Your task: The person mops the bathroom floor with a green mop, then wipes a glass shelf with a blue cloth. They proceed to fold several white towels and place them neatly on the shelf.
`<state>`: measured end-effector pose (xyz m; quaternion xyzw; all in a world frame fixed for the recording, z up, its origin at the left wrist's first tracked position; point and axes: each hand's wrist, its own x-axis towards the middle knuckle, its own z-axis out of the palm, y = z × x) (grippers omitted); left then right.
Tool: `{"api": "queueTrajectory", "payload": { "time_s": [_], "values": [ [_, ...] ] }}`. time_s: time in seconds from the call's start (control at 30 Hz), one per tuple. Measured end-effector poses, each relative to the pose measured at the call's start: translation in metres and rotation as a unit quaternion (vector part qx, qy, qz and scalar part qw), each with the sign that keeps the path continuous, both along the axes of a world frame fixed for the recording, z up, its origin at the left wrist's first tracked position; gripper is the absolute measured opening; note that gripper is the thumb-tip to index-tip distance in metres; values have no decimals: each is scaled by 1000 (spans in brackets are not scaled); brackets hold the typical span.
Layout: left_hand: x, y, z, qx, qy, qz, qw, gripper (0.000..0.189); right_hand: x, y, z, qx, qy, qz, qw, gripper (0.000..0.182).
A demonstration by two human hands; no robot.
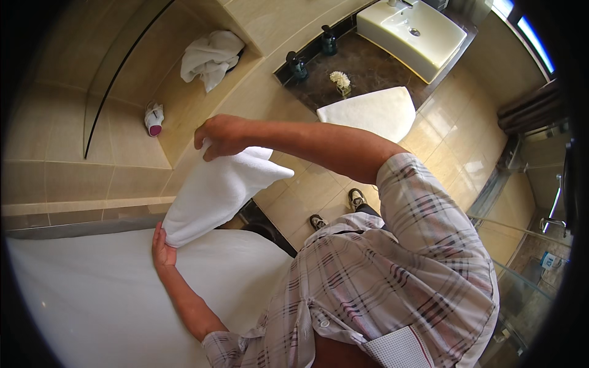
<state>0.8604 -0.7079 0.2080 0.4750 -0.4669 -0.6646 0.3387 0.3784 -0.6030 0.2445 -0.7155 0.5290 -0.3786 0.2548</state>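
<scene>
A white towel [211, 193] hangs in folds between my hands, above the corner of a broad white surface [115, 290]. My right hand [225, 136] pinches its upper end, thumb and fingers bent around the cloth. At the lower end, my left hand [164, 246] holds the towel's edge, fingers straight along it and the thumb partly hidden. One pointed corner of the towel sticks out to the right. Whether the white surface is covered with cloth or is bare, I cannot tell.
A dark stone counter [368, 62] bears a white basin [414, 34], dark pump bottles [297, 66], white flowers [340, 79] and a folded white towel [372, 112]. Crumpled white cloth [211, 57] and a white-and-pink item [154, 119] lie on a tiled ledge. Glass panels [520, 285] stand right.
</scene>
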Motion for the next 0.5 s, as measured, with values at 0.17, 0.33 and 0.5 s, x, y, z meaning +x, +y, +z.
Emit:
{"api": "queueTrajectory", "payload": {
  "time_s": [0.17,0.33,0.5],
  "values": [
    [-12,11,5,10,-52,-20,998,43,-22,-8,-50,23,5,5,1000,38],
    [-26,25,12,27,-97,-53,994,48,-40,9,-62,215,-116,29,969,47],
    [-60,54,32,0,-114,-114,987,59,-46,32,-57,171,-2,-9,985,58]
  ]
}}
